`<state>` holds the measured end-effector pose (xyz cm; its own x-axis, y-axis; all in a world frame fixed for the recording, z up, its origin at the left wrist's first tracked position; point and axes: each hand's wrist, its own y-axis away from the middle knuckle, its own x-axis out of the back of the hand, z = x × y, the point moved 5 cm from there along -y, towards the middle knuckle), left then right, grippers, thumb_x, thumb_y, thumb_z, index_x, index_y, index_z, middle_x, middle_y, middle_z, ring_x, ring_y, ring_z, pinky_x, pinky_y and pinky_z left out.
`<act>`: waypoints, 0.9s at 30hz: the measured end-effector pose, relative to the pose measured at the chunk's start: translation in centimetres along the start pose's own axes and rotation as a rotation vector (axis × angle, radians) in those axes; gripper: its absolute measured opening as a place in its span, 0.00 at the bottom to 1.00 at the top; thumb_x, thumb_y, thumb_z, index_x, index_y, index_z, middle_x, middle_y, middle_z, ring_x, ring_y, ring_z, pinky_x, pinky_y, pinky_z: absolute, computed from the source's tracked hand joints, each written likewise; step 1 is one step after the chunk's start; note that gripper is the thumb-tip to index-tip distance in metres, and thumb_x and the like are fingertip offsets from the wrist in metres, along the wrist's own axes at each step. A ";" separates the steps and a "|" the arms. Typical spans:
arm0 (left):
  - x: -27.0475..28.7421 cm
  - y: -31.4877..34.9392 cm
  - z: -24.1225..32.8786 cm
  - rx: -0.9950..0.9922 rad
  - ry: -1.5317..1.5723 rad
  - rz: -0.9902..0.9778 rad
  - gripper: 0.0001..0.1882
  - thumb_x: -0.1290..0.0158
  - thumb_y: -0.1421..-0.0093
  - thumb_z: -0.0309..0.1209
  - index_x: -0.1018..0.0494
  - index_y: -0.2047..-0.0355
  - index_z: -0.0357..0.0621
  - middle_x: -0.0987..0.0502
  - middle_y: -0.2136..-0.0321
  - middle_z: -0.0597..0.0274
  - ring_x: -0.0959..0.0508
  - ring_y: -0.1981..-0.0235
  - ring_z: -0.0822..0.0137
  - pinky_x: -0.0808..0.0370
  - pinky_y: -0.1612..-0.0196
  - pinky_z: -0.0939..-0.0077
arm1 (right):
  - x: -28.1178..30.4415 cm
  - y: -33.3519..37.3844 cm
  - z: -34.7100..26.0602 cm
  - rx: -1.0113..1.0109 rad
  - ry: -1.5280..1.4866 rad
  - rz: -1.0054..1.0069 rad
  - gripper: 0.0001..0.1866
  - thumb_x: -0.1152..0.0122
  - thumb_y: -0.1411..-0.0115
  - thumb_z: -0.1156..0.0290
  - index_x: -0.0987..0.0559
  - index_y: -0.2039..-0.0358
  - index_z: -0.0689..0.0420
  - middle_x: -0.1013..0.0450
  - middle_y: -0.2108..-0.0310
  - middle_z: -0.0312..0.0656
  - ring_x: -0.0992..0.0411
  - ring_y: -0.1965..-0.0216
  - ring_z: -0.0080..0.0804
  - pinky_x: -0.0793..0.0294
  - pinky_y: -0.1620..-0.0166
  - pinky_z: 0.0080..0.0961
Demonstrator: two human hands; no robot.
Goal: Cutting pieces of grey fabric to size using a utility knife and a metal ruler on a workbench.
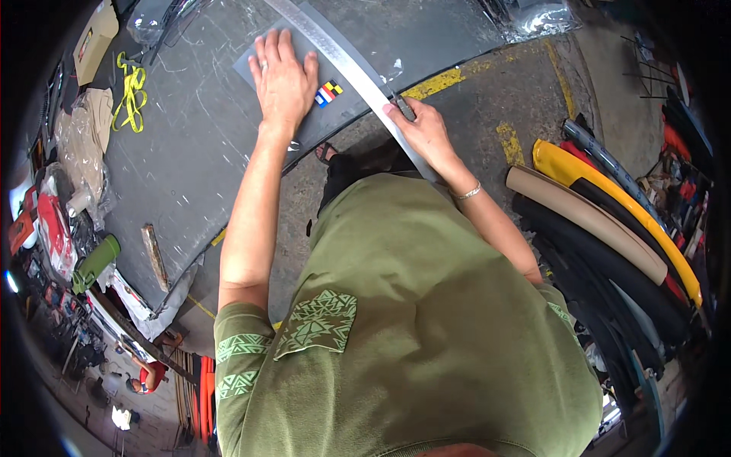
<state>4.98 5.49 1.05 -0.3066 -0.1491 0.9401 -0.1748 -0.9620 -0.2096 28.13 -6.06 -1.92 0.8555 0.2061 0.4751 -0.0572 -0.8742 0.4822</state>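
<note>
My left hand [285,80] lies flat with its fingers stretched out on a thin grey sheet [245,68] on the dark work table [190,152]. A long, straight metal ruler [346,65] lies slantwise across the sheet, and its near end juts past the table's edge toward me. Beside that edge my right hand [426,135] is closed around a dark-handled utility knife [404,107], with the thumb against the ruler. The knife's tip is too small to make out. Between my left hand and the ruler is a small patch of coloured flags [329,94].
A tangled yellow strap [130,95], a cardboard box [97,38] and a wooden stick [154,255] are on the table. Clear plastic [539,19] lies at the far right corner. Yellow [609,202] and beige [586,221] material rolls stand at right. Another person [148,377] is at lower left.
</note>
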 end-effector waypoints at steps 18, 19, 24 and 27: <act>-2.4 -1.7 -1.3 -0.107 0.048 0.005 0.33 0.48 0.33 0.51 0.35 0.34 0.48 0.37 0.32 0.55 0.44 0.27 0.50 0.52 0.27 0.43 | -1.9 -0.2 1.9 -0.091 -0.347 -0.055 0.16 0.37 0.34 0.59 0.17 0.59 0.62 0.20 0.68 0.41 0.22 0.67 0.26 0.25 0.60 0.28; -2.3 -1.7 -1.2 -0.113 0.048 0.002 0.34 0.48 0.34 0.52 0.36 0.34 0.48 0.37 0.32 0.55 0.44 0.27 0.50 0.53 0.27 0.43 | -2.1 -0.7 2.0 -0.058 -0.386 -0.041 0.18 0.37 0.34 0.57 0.18 0.58 0.62 0.19 0.69 0.44 0.22 0.68 0.28 0.25 0.60 0.29; -2.4 -1.4 -1.3 -0.128 0.048 -0.012 0.38 0.47 0.36 0.57 0.36 0.33 0.48 0.38 0.31 0.55 0.45 0.26 0.50 0.54 0.26 0.43 | -2.4 -1.7 1.4 0.010 -0.408 0.010 0.21 0.35 0.36 0.55 0.17 0.60 0.63 0.20 0.74 0.43 0.25 0.73 0.25 0.26 0.64 0.29; -2.3 -1.4 -1.3 -0.125 0.052 -0.016 0.40 0.46 0.37 0.59 0.37 0.32 0.48 0.39 0.30 0.54 0.46 0.26 0.50 0.55 0.26 0.43 | -1.9 -1.8 1.0 -0.038 -0.366 0.024 0.22 0.32 0.39 0.53 0.15 0.62 0.63 0.21 0.76 0.39 0.27 0.73 0.21 0.27 0.66 0.26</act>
<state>4.76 7.51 -1.17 -0.3499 -0.1185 0.9293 -0.2949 -0.9276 -0.2293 27.07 -5.30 -4.43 0.9807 0.0089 0.1952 -0.0925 -0.8586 0.5043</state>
